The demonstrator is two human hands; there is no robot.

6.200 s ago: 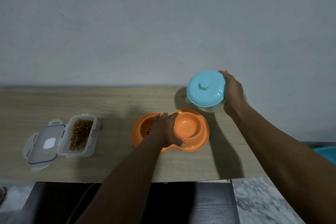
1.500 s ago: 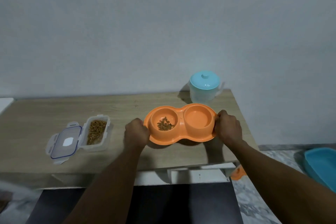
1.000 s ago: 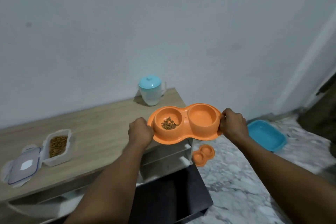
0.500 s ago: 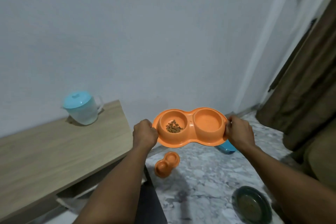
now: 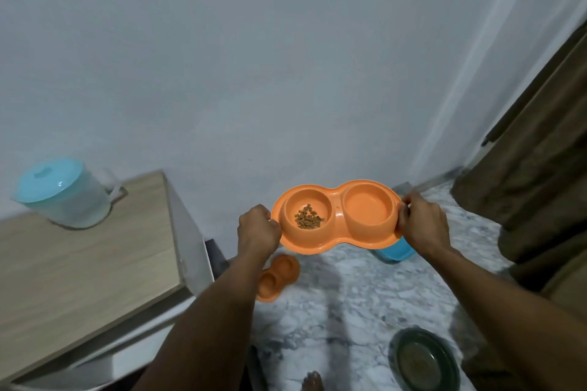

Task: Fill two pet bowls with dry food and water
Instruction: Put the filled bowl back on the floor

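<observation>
I carry an orange double pet bowl [image 5: 337,233] level in the air over the marble floor. My left hand [image 5: 259,228] grips its left rim and my right hand [image 5: 421,222] grips its right rim. Brown dry food [image 5: 308,216] lies in the left cup; the right cup [image 5: 368,209] looks wet, its water level unclear. A clear jug with a light-blue lid [image 5: 62,195] stands on the wooden table [image 5: 85,260] at the left.
A second orange double bowl [image 5: 279,276] lies on the marble floor [image 5: 343,311] below my left arm. A blue tray [image 5: 394,251] peeks out under the carried bowl. A dark round dish [image 5: 424,359] sits at bottom right. Brown curtains [image 5: 533,168] hang at right.
I lifted the bowl off the table with both hands and turned right with it; the table, jug and food container slid left, and the floor with its dishes came into view.
</observation>
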